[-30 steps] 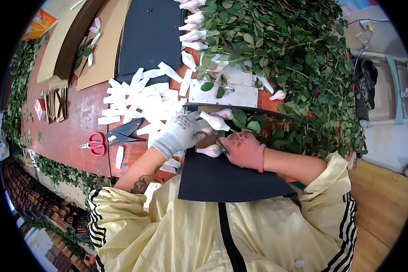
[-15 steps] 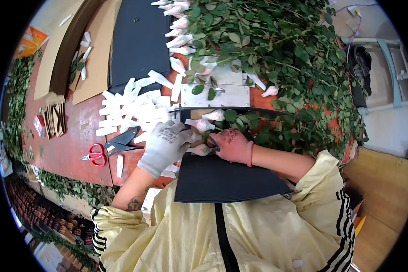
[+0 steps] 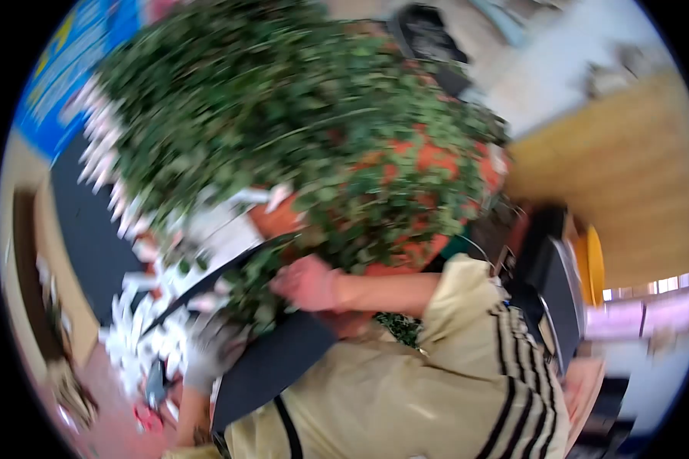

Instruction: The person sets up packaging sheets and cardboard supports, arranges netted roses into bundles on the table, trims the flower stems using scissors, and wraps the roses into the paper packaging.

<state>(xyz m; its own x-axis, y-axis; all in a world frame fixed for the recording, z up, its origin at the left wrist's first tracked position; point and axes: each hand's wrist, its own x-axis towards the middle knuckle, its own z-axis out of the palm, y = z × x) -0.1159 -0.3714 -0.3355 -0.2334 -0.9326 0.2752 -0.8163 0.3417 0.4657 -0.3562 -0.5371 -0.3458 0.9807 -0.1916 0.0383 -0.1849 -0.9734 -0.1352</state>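
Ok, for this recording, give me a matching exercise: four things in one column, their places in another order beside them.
1. Pink-gloved right hand
2. Flat black sheet
3. Blue sheet with yellow lettering
4. Curved bright yellow object

A. Far right, near the wood-coloured surface
B. Between the whitish-gloved left hand and pale yellow jacket
C. Upper left
D. Beside green leaves, mid-picture

Pairs: 1-D, 2-B, 3-C, 4-A

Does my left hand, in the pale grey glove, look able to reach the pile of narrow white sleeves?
Probably yes: your left hand is beside the pile, and despite blur, nothing visible intervenes.
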